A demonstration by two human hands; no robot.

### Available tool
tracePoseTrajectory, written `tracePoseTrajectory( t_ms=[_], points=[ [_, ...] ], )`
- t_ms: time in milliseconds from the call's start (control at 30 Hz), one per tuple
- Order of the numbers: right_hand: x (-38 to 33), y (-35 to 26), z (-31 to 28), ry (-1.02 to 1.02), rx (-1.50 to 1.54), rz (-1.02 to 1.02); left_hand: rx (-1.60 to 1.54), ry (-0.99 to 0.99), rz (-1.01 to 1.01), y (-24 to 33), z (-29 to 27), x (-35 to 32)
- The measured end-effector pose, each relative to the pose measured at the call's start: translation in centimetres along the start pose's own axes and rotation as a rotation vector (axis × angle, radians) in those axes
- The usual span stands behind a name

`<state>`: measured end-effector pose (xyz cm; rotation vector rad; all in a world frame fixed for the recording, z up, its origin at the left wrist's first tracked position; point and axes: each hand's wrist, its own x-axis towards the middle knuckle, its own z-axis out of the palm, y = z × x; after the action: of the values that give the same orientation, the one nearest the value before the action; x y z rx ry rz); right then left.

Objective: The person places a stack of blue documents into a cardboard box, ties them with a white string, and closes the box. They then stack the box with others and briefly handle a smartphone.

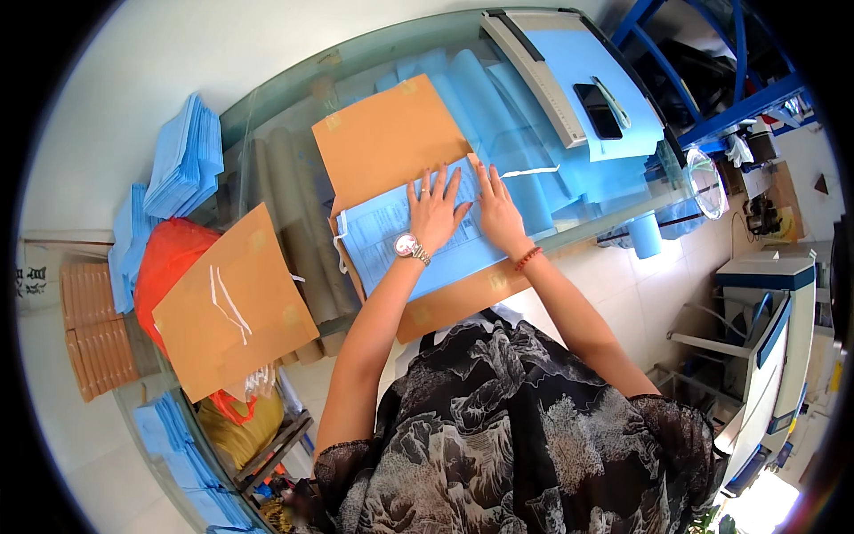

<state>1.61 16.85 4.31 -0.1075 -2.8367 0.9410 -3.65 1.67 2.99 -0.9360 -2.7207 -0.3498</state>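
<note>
An orange-brown card folder (382, 133) lies unfolded on the glass table, its far flap spread away from me. Blue printed sheets (374, 240) rest on its middle panel. My left hand (434, 212), with a watch at the wrist, lies flat on the sheets with fingers spread. My right hand (501, 214), wearing a red bead bracelet, is flat at the sheets' right edge, fingers stretched over a narrow folder flap. A white tie ribbon (531, 171) sticks out to the right of that hand; another white ribbon (341, 245) hangs at the folder's left edge.
Another folder with white ribbons (236, 311) lies at the left. Behind it are a red bag (169, 258), stacks of blue paper (184, 160) and stacked brown folders (93, 329). A paper trimmer (534, 76) with a phone (598, 110) on it stands at the far right.
</note>
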Motion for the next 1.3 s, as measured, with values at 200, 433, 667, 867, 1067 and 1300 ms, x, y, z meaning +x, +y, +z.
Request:
tracePoseTrajectory(
  t_ms=[200,433,667,867,1067,1300],
  points=[
    [-0.4,-0.1,1.5,0.095,-0.326,-0.04,-0.029,0.022,-0.014,0.5,1.1,0.1],
    [0.3,-0.7,2.8,0.092,-0.284,-0.119,-0.173,0.049,-0.054,-2.0,-1.0,-1.0],
    [-0.4,0.2,2.1,0.17,-0.387,-0.106,-0.016,0.161,-0.517,-7.6,-8.6,-9.8],
    [0.1,0.8,2.4,0.129,-0.427,-0.106,-0.435,0.118,-0.925,-8.7,-7.1,-12.7],
    [0.1,0.8,2.0,0.166,-0.418,-0.127,-0.731,0.412,-0.903,-8.9,-7.6,-13.4],
    [0.2,0.9,2.1,0.135,-0.42,-0.09,-1.124,0.175,-0.62,-8.4,-7.6,-8.6]
  ],
)
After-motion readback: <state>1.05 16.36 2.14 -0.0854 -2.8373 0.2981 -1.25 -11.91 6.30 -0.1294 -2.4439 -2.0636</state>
